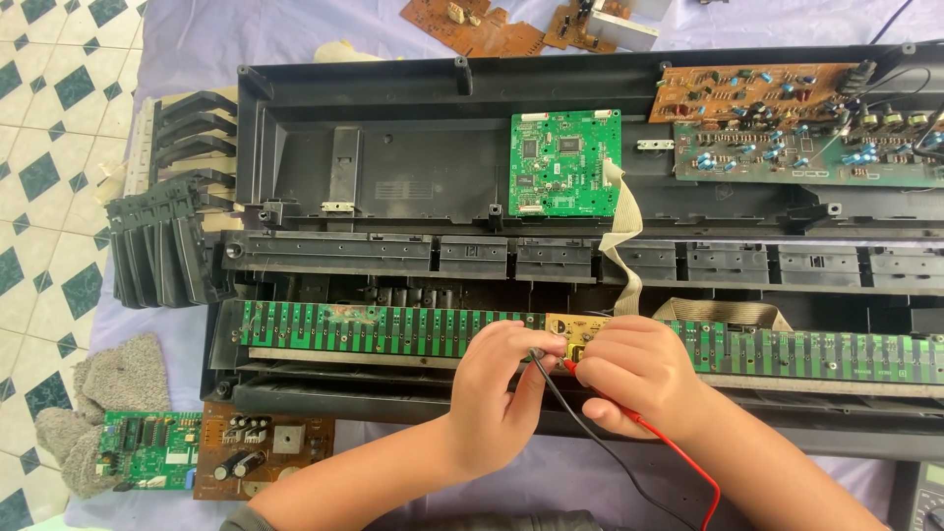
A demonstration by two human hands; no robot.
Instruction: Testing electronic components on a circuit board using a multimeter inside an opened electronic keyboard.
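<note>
black plastic keyboard casing [393, 147], opened, long axis lying three to nine o'clock across a lilac cloth [197, 39]; fills most of the view.
long green contact board [393, 329], a narrow strip in the near half of the casing, long axis also three to nine o'clock; a yellowish section [575, 329] sits near its middle, directly at twelve o'clock from both hands and touching distance from the fingertips.
brown circuit board [747, 88] and green component board [787, 157], at one o'clock in the casing's far half.
square green circuit board [563, 162], at twelve o'clock, with a grey ribbon cable [625, 231] running down toward the contact strip.
stack of loose black keys [157, 246], at nine o'clock, off the casing's end.
small green board [147, 450] and brown board [261, 457], at eight o'clock on the cloth, beside a grey sock-like rag [123, 379].
left hand [497, 398], fingers closed around a black probe [539, 356], its black lead [580, 423] trailing to six o'clock.
right hand [639, 379], fingers closed around a red probe [570, 366], its red lead [678, 452] trailing to five o'clock.
hands together, thumbs almost meeting, both probe tips pointing at the yellowish section; the two hands are about equally near it, the right slightly closer.
corner of a meter [924, 497], at four o'clock, partly out of view.
</note>
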